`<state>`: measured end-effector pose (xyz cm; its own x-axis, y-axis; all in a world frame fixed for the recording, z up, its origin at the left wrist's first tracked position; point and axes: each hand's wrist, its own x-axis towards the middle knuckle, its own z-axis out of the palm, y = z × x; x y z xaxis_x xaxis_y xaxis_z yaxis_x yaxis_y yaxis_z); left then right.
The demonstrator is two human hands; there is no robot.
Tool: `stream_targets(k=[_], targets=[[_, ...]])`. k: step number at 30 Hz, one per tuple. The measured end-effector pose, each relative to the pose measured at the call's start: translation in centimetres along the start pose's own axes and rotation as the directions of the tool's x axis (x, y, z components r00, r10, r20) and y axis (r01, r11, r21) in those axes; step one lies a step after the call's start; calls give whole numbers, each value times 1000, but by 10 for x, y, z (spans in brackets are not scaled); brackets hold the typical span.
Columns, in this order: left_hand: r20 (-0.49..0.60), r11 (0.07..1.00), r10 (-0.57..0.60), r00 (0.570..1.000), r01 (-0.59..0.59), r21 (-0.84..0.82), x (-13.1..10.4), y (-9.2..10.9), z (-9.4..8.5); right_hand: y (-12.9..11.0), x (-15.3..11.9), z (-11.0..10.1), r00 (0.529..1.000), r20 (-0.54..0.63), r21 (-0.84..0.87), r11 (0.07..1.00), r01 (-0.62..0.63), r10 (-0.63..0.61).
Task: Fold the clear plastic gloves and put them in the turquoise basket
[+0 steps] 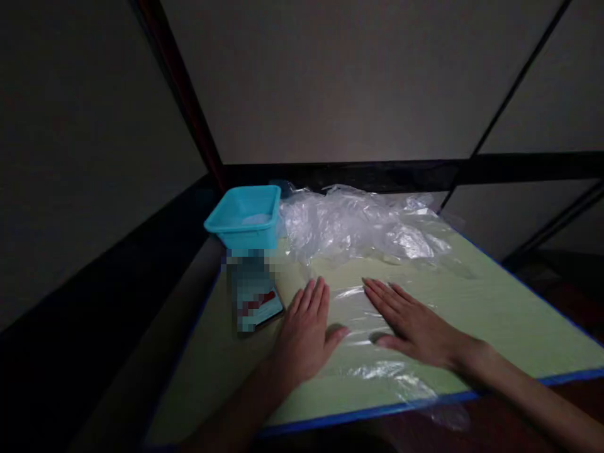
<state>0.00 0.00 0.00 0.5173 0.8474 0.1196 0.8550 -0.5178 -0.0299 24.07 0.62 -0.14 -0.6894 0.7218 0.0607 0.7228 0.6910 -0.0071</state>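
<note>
A thin plastic sheet (377,371) lies flat between the left grip (304,333) and the right grip (413,324), and also runs toward the person from the two. Its shiny creases show in the gap between the thumbs; being see-through, its side borders are hard to make out, and I cannot tell how far it reaches under either palm. Both grips are laid flat, palm down, pinching nothing: the four fingers of each rest close together, with the thumb spread out toward the other grip. The left fingers point mostly away from the person, the right ones away and leftward.

Directly beyond both grips, well apart from the fingertips on the right and nearer on the left, a loose heap of plastic bags (358,220) spreads across the back of the table (509,321). Just left of the left grip lies a phone (264,314), partly blurred, its lower corner near the knuckles. Farther off, beyond the phone and to the left of the heap, stands a light-blue basin (250,238) with something whitish in it.

The blue near edge (349,416) passes on the person's side of both grips, under the right forearm; the sheet's near end hangs over it. To the right of the right grip, a broad pale-green stretch of tabletop runs out to the slanting right edge. On the left, the phone and basin narrow the room beside the left grip.
</note>
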Motion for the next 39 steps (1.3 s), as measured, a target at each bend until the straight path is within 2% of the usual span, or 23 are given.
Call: stream_targets(k=[7,13,22,30,39], targets=[[-14,1000,-6,1000,6,-15,4,-1,0,22,-33,0,999,-26,7,999,-48,48],[-12,1000,-2,1000,2,-19,4,-2,1,32,-45,1,997,-30,-3,997,-76,76],[-69,999,-2,998,-1,-44,5,-2,4,43,-37,-10,993,-36,58,993,-107,109],[-22,1000,-1,1000,0,-30,3,-2,1,54,-29,4,994,-41,-5,995,-103,103],[-23,1000,-1,1000,1,-22,2,-3,2,52,-30,2,994,-24,-39,994,-107,106]])
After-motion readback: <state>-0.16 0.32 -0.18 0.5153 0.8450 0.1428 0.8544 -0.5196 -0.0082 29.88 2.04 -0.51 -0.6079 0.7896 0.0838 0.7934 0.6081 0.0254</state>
